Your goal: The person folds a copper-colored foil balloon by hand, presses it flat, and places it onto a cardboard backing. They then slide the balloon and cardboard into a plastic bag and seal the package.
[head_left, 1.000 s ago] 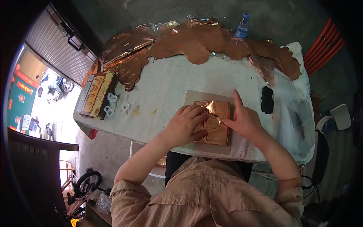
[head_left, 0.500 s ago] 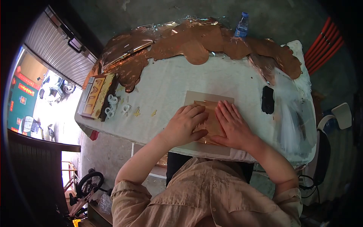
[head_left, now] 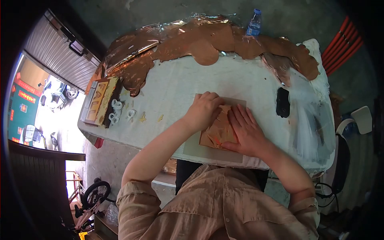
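A square of wrinkled copper-coloured foil [head_left: 218, 132] lies on a flat grey-brown board [head_left: 191, 149] near the front edge of the table. Flat along the foil's right side rests my right hand [head_left: 250, 134], fingers stretched out and thumb toward the bottom of the square. My left hand [head_left: 205, 110] is at the upper left of the foil, its fingers curled down at the top edge. The left fingertips are partly hidden, and what they may pinch does not show.
Large copper sheets [head_left: 180, 47] cover the table's far edge, with a water bottle [head_left: 254, 24] behind. White rings [head_left: 116, 107] and small yellow pieces [head_left: 143, 117] lie left, beside a stacked box [head_left: 99, 102]. A black phone-like object [head_left: 283, 102] lies right.
My left hand has moved up and away from me, from the foil's left side to its top edge, uncovering the lower left foil. My right hand stays nearly in place.
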The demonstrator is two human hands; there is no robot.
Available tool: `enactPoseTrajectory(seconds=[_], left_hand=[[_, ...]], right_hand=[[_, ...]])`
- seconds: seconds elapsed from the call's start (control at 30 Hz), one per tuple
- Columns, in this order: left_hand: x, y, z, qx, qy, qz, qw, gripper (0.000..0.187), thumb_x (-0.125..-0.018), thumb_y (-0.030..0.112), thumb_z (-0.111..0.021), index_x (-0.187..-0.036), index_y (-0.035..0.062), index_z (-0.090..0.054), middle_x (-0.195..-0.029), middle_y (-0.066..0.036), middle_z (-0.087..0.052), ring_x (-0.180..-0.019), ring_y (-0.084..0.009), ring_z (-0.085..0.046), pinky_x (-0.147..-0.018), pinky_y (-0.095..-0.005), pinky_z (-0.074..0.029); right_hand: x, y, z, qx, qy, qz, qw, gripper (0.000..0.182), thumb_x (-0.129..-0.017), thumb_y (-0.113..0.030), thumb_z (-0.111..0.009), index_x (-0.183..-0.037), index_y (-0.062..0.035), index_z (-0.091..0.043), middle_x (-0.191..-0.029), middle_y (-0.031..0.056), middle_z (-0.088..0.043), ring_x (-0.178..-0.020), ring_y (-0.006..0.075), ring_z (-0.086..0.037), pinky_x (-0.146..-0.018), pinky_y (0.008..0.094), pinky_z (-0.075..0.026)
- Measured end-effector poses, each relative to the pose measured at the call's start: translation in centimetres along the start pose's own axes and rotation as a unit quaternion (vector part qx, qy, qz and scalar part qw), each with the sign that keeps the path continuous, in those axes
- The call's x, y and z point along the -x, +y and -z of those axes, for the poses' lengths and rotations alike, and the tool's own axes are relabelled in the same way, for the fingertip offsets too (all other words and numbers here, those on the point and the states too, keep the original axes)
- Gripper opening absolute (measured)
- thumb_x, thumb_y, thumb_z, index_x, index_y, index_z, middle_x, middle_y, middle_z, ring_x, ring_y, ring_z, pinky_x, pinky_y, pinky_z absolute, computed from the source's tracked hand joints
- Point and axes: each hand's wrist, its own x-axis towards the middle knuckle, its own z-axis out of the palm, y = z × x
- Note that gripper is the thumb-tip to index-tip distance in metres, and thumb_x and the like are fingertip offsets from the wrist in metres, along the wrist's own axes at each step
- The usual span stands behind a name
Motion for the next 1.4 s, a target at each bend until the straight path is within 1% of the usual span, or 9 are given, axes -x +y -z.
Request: enactPoseTrajectory(seconds=[0.37, 0.53, 0.67, 0.73, 0.87, 0.93, 1.03, 1.13, 1.4], left_hand=[[-0.5, -0.9, -1.2, -0.030, 0.015, 0.054, 0.998, 0.012, -0.086, 0.011, -0.059, -0.097, 0.0089, -0.060, -0.092, -0.008, -0.061, -0.096, -0.0293, -0.056, -0.087, -0.0407, -0.039], [-0.2, -2.5, -0.4, -0.091, 0.099, 0.133, 0.982, 0.012, -0.085, 0.010, -0.058, -0.096, 0.0071, -0.060, -0.093, -0.010, -0.061, -0.094, -0.0311, -0.057, -0.085, -0.0429, -0.043], [1.0, -3.3, 1.3, -0.044, 0.112, 0.106, 0.987, 0.012, -0.083, 0.010, -0.061, -0.094, 0.0057, -0.061, -0.093, -0.009, -0.060, -0.094, -0.0302, -0.056, -0.085, -0.0443, -0.043], [2.0, -2.1, 2.3, 0.013, 0.059, -0.009, 0.998, 0.021, -0.083, 0.011, -0.063, -0.102, 0.0026, -0.064, -0.101, -0.011, -0.062, -0.099, -0.0316, -0.057, -0.090, -0.0433, -0.044], [3.1, 0.1, 2.8, 0.072, -0.019, -0.025, 0.997, 0.036, -0.085, 0.019, -0.066, -0.116, 0.0018, -0.062, -0.125, -0.016, -0.058, -0.116, -0.0340, -0.054, -0.099, -0.0453, -0.042], [3.4, 0.1, 2.7, -0.037, -0.091, -0.031, 0.995, 0.069, -0.081, 0.043, -0.070, -0.135, 0.0027, -0.050, -0.143, -0.016, -0.045, -0.137, -0.0304, -0.037, -0.114, -0.0505, -0.024], [3.5, -0.3, 2.8, -0.043, -0.178, -0.012, 0.983, 0.098, -0.072, 0.059, -0.072, -0.146, 0.0056, -0.036, -0.155, -0.013, -0.029, -0.147, -0.0262, -0.018, -0.118, -0.0534, -0.009], [3.1, -0.3, 3.5, -0.023, -0.232, 0.001, 0.972, 0.118, -0.061, 0.058, -0.079, -0.152, 0.0093, -0.022, -0.158, -0.012, -0.022, -0.148, -0.0265, -0.012, -0.118, -0.0533, -0.003], [2.9, -0.7, 4.7, -0.072, -0.271, -0.008, 0.960, 0.130, -0.051, 0.056, -0.084, -0.154, 0.0129, -0.017, -0.159, -0.012, -0.017, -0.149, -0.0288, -0.005, -0.118, -0.0531, -0.002]], right_hand=[[0.2, 0.2, -0.5, 0.003, -0.004, 0.004, 1.000, 0.103, -0.077, -0.062, -0.063, -0.145, 0.0058, -0.027, -0.153, 0.0248, -0.023, -0.146, 0.0356, -0.014, -0.118, 0.0504, -0.006], [0.2, 0.4, -0.7, 0.012, -0.002, 0.005, 1.000, 0.103, -0.078, -0.064, -0.061, -0.145, 0.0056, -0.027, -0.154, 0.0241, -0.021, -0.146, 0.0350, -0.013, -0.118, 0.0509, -0.005], [0.1, 0.3, -0.5, 0.013, -0.006, 0.000, 1.000, 0.103, -0.077, -0.063, -0.062, -0.145, 0.0058, -0.027, -0.154, 0.0237, -0.021, -0.146, 0.0346, -0.014, -0.118, 0.0510, -0.005], [0.2, 0.2, -0.6, 0.011, -0.017, -0.008, 1.000, 0.103, -0.077, -0.063, -0.062, -0.146, 0.0059, -0.026, -0.155, 0.0235, -0.020, -0.146, 0.0345, -0.014, -0.118, 0.0510, -0.005], [0.2, 0.3, -0.8, 0.011, 0.005, 0.003, 1.000, 0.104, -0.077, -0.065, -0.061, -0.144, 0.0071, -0.028, -0.153, 0.0244, -0.023, -0.145, 0.0355, -0.016, -0.117, 0.0530, -0.006], [0.1, 0.3, -0.8, 0.011, 0.014, 0.011, 1.000, 0.104, -0.077, -0.068, -0.059, -0.143, 0.0081, -0.030, -0.152, 0.0253, -0.025, -0.144, 0.0368, -0.018, -0.117, 0.0549, -0.007], [0.2, 0.4, -1.0, 0.019, 0.020, 0.010, 1.000, 0.105, -0.077, -0.069, -0.058, -0.143, 0.0080, -0.030, -0.152, 0.0249, -0.025, -0.145, 0.0365, -0.018, -0.117, 0.0551, -0.008], [0.2, 0.4, -0.9, 0.023, 0.014, 0.011, 1.000, 0.107, -0.077, -0.070, -0.057, -0.145, 0.0074, -0.028, -0.153, 0.0246, -0.024, -0.145, 0.0361, -0.017, -0.117, 0.0553, -0.008], [0.3, 0.3, -0.7, 0.018, -0.013, -0.005, 1.000, 0.110, -0.076, -0.070, -0.059, -0.148, 0.0053, -0.021, -0.156, 0.0224, -0.017, -0.147, 0.0326, -0.011, -0.118, 0.0528, -0.005]])
